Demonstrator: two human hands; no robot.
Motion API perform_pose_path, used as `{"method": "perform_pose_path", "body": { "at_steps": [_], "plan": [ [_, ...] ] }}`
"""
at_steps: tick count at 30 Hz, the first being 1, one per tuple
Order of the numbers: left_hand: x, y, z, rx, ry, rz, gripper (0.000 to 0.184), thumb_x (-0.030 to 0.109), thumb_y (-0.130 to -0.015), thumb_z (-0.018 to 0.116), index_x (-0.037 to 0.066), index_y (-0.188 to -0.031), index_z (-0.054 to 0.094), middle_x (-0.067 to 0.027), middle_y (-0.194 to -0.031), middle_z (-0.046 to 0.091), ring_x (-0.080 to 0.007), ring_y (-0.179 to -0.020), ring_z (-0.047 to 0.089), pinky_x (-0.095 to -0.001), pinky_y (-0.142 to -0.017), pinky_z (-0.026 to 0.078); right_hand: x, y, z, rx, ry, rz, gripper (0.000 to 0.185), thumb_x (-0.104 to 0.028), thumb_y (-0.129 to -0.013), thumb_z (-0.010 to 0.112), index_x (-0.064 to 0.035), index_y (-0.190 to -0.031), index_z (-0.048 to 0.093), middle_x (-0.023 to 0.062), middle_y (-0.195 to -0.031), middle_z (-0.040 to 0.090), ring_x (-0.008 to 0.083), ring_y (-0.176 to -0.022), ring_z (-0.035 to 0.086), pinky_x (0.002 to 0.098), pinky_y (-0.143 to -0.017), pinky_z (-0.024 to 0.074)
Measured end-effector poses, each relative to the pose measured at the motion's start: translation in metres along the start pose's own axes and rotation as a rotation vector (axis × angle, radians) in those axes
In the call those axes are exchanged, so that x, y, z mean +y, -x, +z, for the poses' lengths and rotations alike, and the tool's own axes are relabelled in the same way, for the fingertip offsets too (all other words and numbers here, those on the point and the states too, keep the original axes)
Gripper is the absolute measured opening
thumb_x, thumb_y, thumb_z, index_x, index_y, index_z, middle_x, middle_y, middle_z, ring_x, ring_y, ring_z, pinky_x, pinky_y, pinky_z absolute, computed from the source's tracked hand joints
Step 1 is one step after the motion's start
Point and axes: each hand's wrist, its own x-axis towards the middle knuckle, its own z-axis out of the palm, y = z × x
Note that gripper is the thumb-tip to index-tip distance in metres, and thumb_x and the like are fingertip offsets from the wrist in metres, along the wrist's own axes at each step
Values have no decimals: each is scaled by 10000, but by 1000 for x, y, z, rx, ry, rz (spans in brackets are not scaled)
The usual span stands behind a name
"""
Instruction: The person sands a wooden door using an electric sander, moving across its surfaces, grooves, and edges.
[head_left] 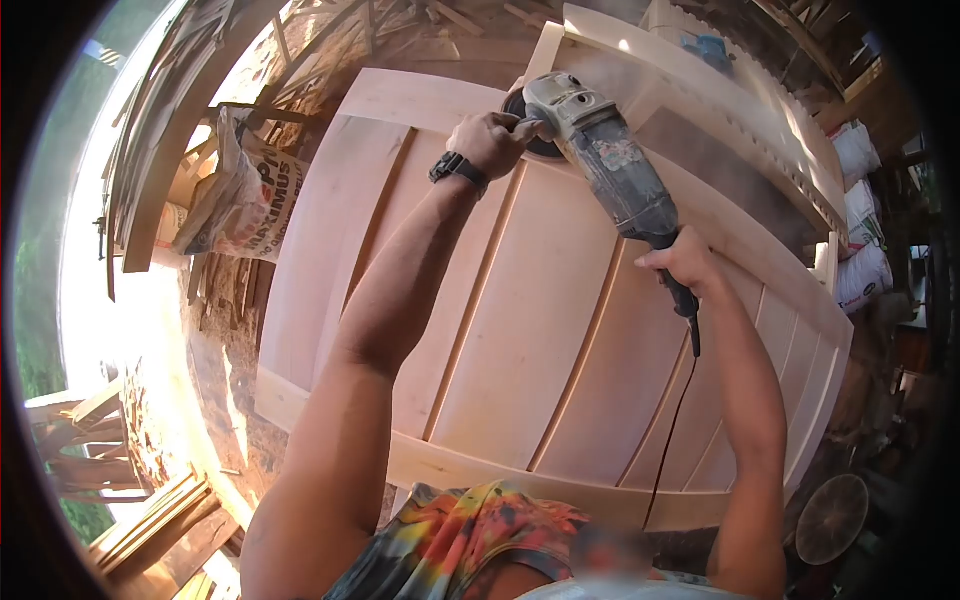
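Observation:
A large angle grinder [620, 170] lies across the far rail of a pale wooden panel [520, 320] built of grooved boards in a frame. Its round disc [516, 104] shows only in part beneath the tool's head and seems to rest on the wood. My left hand [490, 145], with a black watch at the wrist, is closed around the side handle near the head. At the other end, my right hand [685, 262] wraps the rear handle. A thin power cord [672, 430] runs from there down over the panel toward my body.
Behind the panel stands another wooden frame [720, 100] with a notched edge. A printed sack [250, 195] sits at the left, near stacked wood strips [170, 120]. White sacks [862, 230] line the right side. Scrap wood [165, 530] lies lower left, and a round fan-like object [832, 518] lower right.

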Motion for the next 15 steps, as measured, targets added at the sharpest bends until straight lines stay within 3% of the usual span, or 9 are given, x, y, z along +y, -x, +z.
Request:
{"method": "perform_pose_path", "body": {
  "at_steps": [2,8,9,12,14,15],
  "plan": [
    [-28,-10,-31,2,-7,-26,420,606,-973,629,275,-1130,835,-92,-1080,806,-287,-997,756,-408,-911,575,-34,-16,22,-33,-12,-27,260,-91,-721,885,4,-703,645,76,-636,619,180,-508,592,349,-468,478],
    [-104,-40,-106,31,40,-56,549,597,-975,664,113,-1193,806,-169,-1107,791,-282,-1046,747,-401,-949,545,-112,-62,85,-98,-2,-38,240,-89,-737,877,5,-704,659,87,-652,629,186,-520,593,360,-473,490],
    [-118,-47,-115,36,-1,-88,425,629,-976,635,291,-1143,832,-107,-1174,787,-302,-1085,734,-432,-962,553,-125,-66,95,-109,9,-46,235,-90,-743,875,4,-714,662,90,-661,630,187,-524,592,363,-475,490],
    [-152,-60,-144,83,-66,-152,489,685,-944,648,301,-1195,817,-115,-1222,775,-306,-1157,718,-427,-1020,537,-159,-78,121,-139,18,-56,222,-90,-753,870,6,-740,671,95,-678,632,192,-540,596,369,-484,495],
    [-167,-60,-160,136,-101,-147,565,680,-939,671,186,-1160,833,-49,-737,695,-162,-704,678,-379,-769,554,-180,-80,136,-172,17,-58,214,-89,-757,867,8,-755,676,97,-685,633,195,-551,601,372,-492,498],
    [-178,-62,-166,156,-72,-108,588,716,-923,665,197,-1135,841,-15,-649,619,-115,-629,635,-343,-712,545,-193,-78,141,-182,53,-70,215,-95,-762,866,6,-762,676,96,-688,633,197,-563,605,371,-499,498]
  ]
}}
